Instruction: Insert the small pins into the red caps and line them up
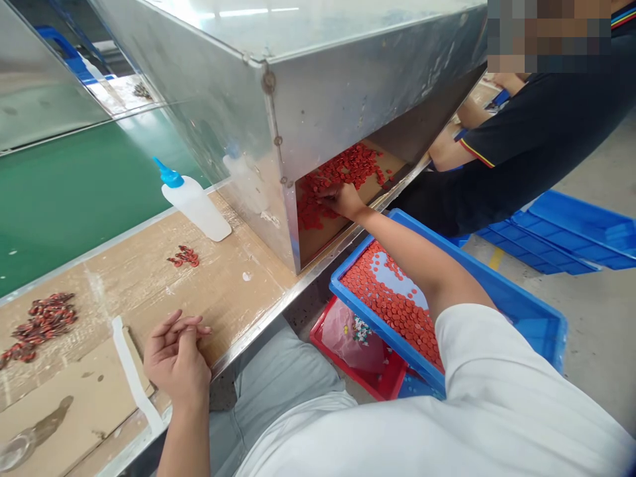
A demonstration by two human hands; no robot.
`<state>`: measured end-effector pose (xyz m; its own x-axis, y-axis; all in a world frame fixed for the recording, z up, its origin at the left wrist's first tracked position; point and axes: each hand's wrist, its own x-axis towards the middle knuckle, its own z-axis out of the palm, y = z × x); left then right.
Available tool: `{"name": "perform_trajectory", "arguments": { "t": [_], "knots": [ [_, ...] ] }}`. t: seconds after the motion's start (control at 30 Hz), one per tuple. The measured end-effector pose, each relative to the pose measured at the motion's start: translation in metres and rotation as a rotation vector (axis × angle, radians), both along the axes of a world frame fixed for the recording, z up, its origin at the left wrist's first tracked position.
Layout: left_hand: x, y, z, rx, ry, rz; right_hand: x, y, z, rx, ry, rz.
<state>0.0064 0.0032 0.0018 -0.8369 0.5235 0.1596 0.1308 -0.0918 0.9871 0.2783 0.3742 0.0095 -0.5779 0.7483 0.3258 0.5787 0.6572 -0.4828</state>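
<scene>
My left hand (179,361) rests palm up over the front edge of the workbench. Its fingers are curled in toward the thumb, and whatever they may hold is too small to make out. My right hand (344,201) reaches under the metal hood, fingers pinched together at a heap of small red discs (355,165). I cannot tell whether a disc is between them. A small cluster of dark-and-red pieces (185,256) lies beyond my left hand. A larger pile of similar pieces (47,322) sits at the far left.
A white squeeze bottle (196,207) with a blue nozzle lies by the hood (283,119). Below my right arm, a blue tray (527,318) contains many red discs, above a red tray (392,381). A co-worker (556,112) stands at right near stacked blue trays (586,222).
</scene>
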Motion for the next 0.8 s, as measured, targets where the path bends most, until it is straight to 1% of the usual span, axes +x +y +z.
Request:
{"name": "perform_trajectory", "arguments": {
  "t": [0.13, 0.27, 0.4, 0.6, 0.7, 0.8],
  "knots": [
    [0.0, -0.001, 0.0, -0.033, 0.018, 0.007, -0.002, -0.005, 0.006, 0.008, 0.019, -0.014],
    [-0.001, -0.001, -0.002, -0.069, 0.059, 0.008, -0.005, -0.011, 0.011, 0.016, -0.051, -0.001],
    [-0.001, -0.001, -0.002, -0.038, 0.041, 0.008, -0.009, -0.015, 0.009, 0.044, -0.098, 0.079],
    [0.001, 0.0, 0.001, 0.014, -0.004, 0.01, -0.017, -0.012, 0.004, 0.1, -0.148, 0.116],
    [0.0, -0.001, -0.001, -0.006, 0.004, 0.006, -0.021, -0.012, 0.006, 0.124, -0.178, 0.129],
    [-0.001, -0.002, -0.003, -0.035, 0.013, 0.008, -0.021, -0.021, 0.012, 0.164, -0.182, 0.12]
  ]
}}
